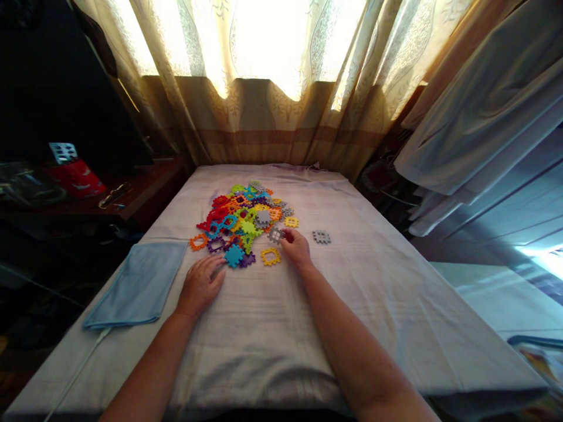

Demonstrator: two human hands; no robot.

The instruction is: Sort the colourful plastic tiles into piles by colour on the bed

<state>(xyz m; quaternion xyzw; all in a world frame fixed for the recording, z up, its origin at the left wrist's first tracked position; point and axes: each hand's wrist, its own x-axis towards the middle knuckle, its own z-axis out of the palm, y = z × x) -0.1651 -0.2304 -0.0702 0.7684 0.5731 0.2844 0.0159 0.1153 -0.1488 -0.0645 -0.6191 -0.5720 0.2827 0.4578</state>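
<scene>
A heap of coloured interlocking plastic tiles point(241, 217) lies on a table covered with a pale cloth point(281, 328). My right hand point(297, 248) reaches to the heap's right edge, its fingertips pinched on a grey tile point(276, 235). My left hand point(200, 285) rests flat on the cloth, fingers spread, just below a blue tile point(234, 255) and a purple one. A yellow frame tile point(270, 256) lies between my hands. Another grey tile point(321, 237) sits alone to the right of my right hand.
A folded light-blue cloth point(139, 284) lies at the table's left edge with a white cable below it. A dark wooden side table point(132, 196) with a red item stands at left. Curtains point(264, 117) hang behind; draped fabric is at right.
</scene>
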